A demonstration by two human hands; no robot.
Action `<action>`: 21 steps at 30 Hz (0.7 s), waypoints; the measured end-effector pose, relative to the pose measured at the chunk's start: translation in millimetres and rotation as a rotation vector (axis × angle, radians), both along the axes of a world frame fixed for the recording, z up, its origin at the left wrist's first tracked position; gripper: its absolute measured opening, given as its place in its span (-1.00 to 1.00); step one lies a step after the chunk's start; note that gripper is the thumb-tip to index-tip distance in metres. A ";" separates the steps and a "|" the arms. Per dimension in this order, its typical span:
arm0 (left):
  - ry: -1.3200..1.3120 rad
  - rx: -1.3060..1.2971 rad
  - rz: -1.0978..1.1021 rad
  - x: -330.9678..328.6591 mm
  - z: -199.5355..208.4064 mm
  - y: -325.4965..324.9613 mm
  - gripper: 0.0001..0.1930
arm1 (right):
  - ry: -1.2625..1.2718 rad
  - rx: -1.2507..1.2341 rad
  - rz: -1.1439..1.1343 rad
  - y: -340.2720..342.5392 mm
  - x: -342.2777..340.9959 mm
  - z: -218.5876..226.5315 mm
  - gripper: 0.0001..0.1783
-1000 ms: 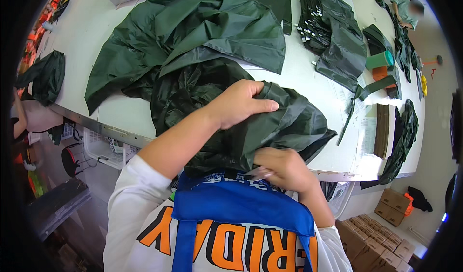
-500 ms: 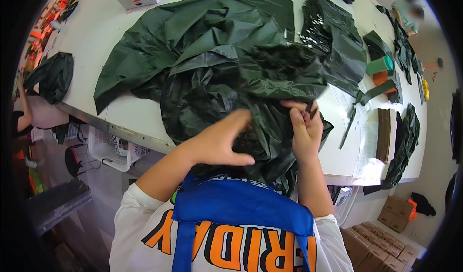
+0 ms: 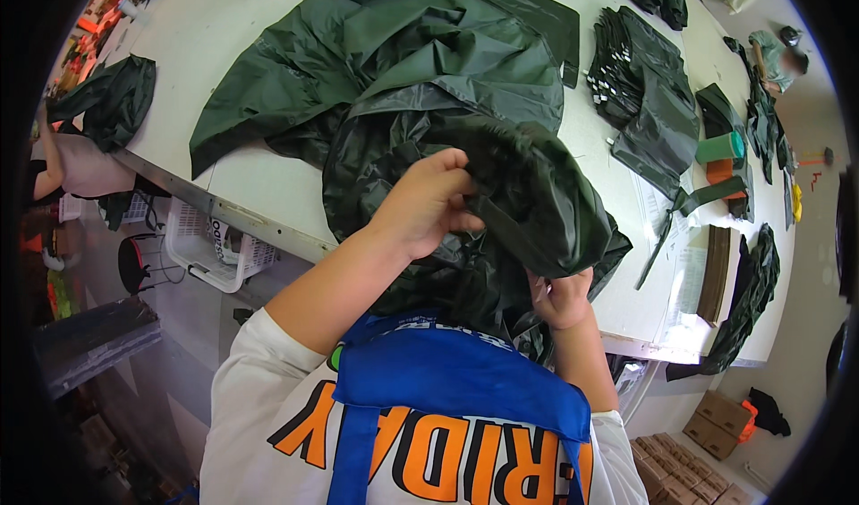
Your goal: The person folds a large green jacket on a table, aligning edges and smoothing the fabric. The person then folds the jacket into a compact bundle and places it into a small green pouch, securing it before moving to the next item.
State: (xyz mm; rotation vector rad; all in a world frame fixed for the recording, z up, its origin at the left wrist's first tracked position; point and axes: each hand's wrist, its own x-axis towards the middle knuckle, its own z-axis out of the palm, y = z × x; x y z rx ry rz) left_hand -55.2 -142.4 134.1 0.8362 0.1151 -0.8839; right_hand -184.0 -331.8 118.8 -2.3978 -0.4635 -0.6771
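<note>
A large dark green, shiny waterproof garment (image 3: 385, 49) lies crumpled on the white table, its near part bunched up in front of me. My left hand (image 3: 431, 203) pinches an edge of a rounded, hood-like part (image 3: 555, 201) of it, at that part's left side. Below the same part, at its lower right, my right hand (image 3: 564, 297) is closed on the fabric. Its fingertips are partly hidden by the folds. Between my hands the rounded part bulges up off the pile.
The white table (image 3: 255, 196) carries a stack of folded dark green pieces (image 3: 640, 76), a green spool (image 3: 720, 147) and a brown board (image 3: 713, 277). White plastic baskets (image 3: 210, 254) hang below the edge. Cartons (image 3: 684, 469) stand at lower right. People work at far left and far right.
My left hand, loose and spread before, has moved up and closed on the fabric edge. My right hand has dropped lower, and the bunched fabric has become a rounded bulge.
</note>
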 end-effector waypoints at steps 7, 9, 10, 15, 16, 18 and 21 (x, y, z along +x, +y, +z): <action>-0.086 -0.132 0.152 -16.9 17.2 11.2 -0.78 | 0.364 0.450 -0.331 -29.4 -11.1 -6.7 -0.82; -0.232 -0.131 0.209 -22.8 13.3 10.8 -0.77 | 0.161 0.941 -0.382 -44.8 -11.9 -20.1 -0.83; -0.274 -0.083 0.176 -23.5 5.5 13.7 -0.77 | 0.204 0.983 -0.314 -43.7 -11.2 -6.6 -0.75; -0.891 0.226 0.139 -35.3 -0.3 16.8 -0.81 | 0.416 0.864 -0.011 -21.0 10.0 64.0 -0.51; -0.942 0.279 0.083 -33.3 -5.0 25.4 -0.80 | 0.534 0.787 0.005 -22.9 13.0 67.5 -0.49; -1.134 0.324 -0.020 -26.9 -4.0 31.6 -0.80 | 0.646 0.760 0.004 -20.8 16.3 67.5 -0.54; -1.314 0.513 -0.190 -5.4 20.3 42.2 -0.79 | 0.636 0.627 -0.069 -20.1 10.7 66.5 -0.62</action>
